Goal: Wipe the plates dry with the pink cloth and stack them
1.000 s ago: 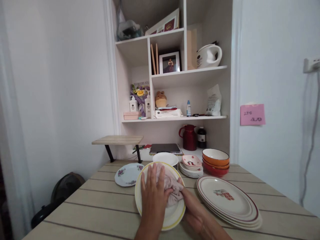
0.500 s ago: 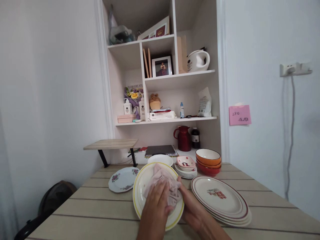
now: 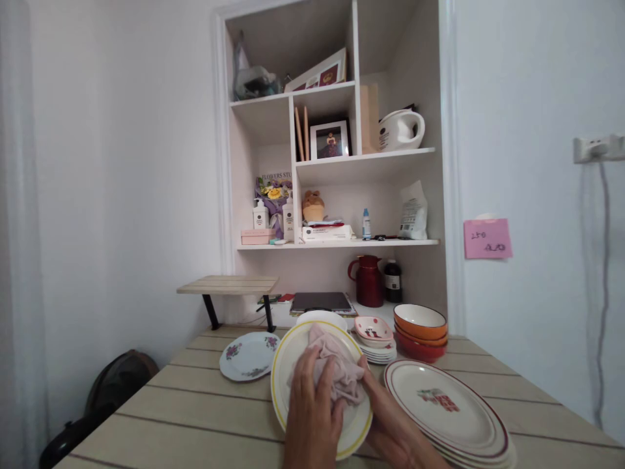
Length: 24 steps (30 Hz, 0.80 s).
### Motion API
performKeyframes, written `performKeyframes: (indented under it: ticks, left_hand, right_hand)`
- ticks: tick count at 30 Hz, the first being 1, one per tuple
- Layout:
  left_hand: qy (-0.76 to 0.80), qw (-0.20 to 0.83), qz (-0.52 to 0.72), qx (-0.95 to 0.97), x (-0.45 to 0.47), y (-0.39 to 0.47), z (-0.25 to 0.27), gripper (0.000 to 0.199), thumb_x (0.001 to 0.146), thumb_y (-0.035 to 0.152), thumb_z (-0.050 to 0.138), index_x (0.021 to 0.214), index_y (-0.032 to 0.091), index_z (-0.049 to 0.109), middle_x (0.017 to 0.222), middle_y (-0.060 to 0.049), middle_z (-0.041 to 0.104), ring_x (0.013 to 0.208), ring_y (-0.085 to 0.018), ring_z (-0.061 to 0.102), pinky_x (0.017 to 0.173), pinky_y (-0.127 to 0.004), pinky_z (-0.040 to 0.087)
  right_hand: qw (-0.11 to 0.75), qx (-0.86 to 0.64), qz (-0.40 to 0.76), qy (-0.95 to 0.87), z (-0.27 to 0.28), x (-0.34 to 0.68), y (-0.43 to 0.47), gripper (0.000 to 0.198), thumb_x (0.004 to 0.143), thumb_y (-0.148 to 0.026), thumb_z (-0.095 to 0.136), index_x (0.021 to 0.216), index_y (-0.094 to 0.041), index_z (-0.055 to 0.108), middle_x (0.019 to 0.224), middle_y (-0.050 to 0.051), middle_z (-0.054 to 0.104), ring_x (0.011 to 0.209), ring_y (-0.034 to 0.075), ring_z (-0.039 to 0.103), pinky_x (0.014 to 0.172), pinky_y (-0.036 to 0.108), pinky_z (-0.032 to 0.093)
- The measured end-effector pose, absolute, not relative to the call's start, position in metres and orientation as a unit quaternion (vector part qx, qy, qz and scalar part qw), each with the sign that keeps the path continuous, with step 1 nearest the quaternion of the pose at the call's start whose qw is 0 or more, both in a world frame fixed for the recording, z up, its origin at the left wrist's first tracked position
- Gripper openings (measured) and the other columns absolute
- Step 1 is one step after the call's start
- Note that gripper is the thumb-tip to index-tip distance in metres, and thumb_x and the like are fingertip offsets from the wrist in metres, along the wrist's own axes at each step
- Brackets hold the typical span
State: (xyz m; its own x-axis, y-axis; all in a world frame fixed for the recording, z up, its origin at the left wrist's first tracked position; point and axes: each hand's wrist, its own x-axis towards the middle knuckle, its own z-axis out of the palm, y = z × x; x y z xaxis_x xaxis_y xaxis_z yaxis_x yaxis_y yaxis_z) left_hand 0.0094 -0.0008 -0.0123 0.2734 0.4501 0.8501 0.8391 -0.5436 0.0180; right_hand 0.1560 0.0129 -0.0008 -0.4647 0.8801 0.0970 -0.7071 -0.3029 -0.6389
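Observation:
A white plate with a yellow rim [image 3: 279, 365] is held tilted above the table, its face toward me. My right hand [image 3: 385, 407] grips its right edge, the thumb over the rim and the other fingers hidden behind. A crumpled pale pink cloth [image 3: 336, 358] lies on the plate's face. On top of it my left hand [image 3: 312, 397] presses with bent, slightly parted fingers, holding the cloth against the plate. The cloth also touches the right thumb. Left of the held plate, a scalloped plate with flowers [image 3: 249, 356] rests on the table.
Oval plates [image 3: 444, 397] are stacked at the right. Behind them stand orange and red bowls [image 3: 420, 332] and small dishes [image 3: 374, 331] on saucers. A white plate [image 3: 322, 318] lies behind the held one. A small raised wooden stand [image 3: 227, 284] and a red jug [image 3: 368, 281] are farther back.
The view has turned a little left, so everything appears farther right and slightly lower. My left fingers have spread somewhat and bent more on the cloth. My right hand keeps its hold on the plate.

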Motion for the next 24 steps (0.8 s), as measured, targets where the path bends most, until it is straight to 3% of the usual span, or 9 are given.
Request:
performKeyframes:
  ticks: [6, 11, 14, 19, 24]
  left_hand:
    - [-0.393, 0.216, -0.415, -0.792, -0.002, 0.005, -0.018, 0.046, 0.083, 0.004, 0.044, 0.124, 0.020, 0.058, 0.140, -0.010, 0.054, 0.135, -0.024, 0.044, 0.102, -0.045, 0.050]
    - [-0.401, 0.225, -0.362, -0.811, -0.006, 0.006, -0.020, 0.067, 0.082, 0.017, 0.060, 0.145, 0.020, 0.039, 0.147, -0.010, 0.048, 0.137, -0.030, 0.041, 0.104, -0.050, 0.048]
    - [-0.401, 0.247, -0.338, -0.815, -0.006, 0.009, -0.013, 0.072, 0.082, 0.019, 0.062, 0.148, 0.027, 0.034, 0.149, -0.005, 0.046, 0.138, -0.030, 0.040, 0.106, -0.055, 0.044]
    - [-0.432, 0.278, -0.333, -0.791, -0.009, 0.022, 0.005, 0.056, 0.090, 0.019, 0.052, 0.142, 0.034, 0.040, 0.144, 0.002, 0.051, 0.133, -0.024, 0.048, 0.107, -0.058, 0.042]
    - [-0.485, 0.318, -0.371, -0.725, -0.014, 0.028, 0.019, 0.042, 0.092, 0.022, 0.049, 0.134, 0.026, 0.053, 0.140, -0.002, 0.056, 0.131, -0.025, 0.050, 0.110, -0.060, 0.034]
  right_hand:
    - [0.472, -0.117, 0.813, -0.321, 0.001, 0.152, 0.011, 0.068, 0.088, -0.063, 0.045, 0.128, -0.010, 0.058, 0.122, 0.017, 0.068, 0.115, 0.025, 0.063, 0.104, 0.040, 0.040]
    - [0.465, -0.129, 0.812, -0.328, 0.000, 0.150, 0.011, 0.065, 0.087, -0.061, 0.049, 0.127, -0.011, 0.060, 0.119, 0.016, 0.070, 0.114, 0.025, 0.064, 0.104, 0.040, 0.041]
    - [0.443, -0.155, 0.819, -0.332, -0.003, 0.148, 0.011, 0.066, 0.084, -0.062, 0.053, 0.127, -0.013, 0.060, 0.119, 0.016, 0.070, 0.113, 0.026, 0.064, 0.104, 0.041, 0.041]
    - [0.489, -0.152, 0.791, -0.336, -0.007, 0.140, 0.011, 0.057, 0.080, -0.048, 0.067, 0.127, -0.014, 0.061, 0.121, 0.015, 0.069, 0.115, 0.025, 0.063, 0.107, 0.039, 0.038]
    - [0.466, -0.137, 0.804, -0.341, -0.004, 0.139, 0.009, 0.066, 0.083, -0.057, 0.059, 0.131, -0.010, 0.057, 0.122, 0.021, 0.067, 0.120, 0.029, 0.059, 0.108, 0.046, 0.037]
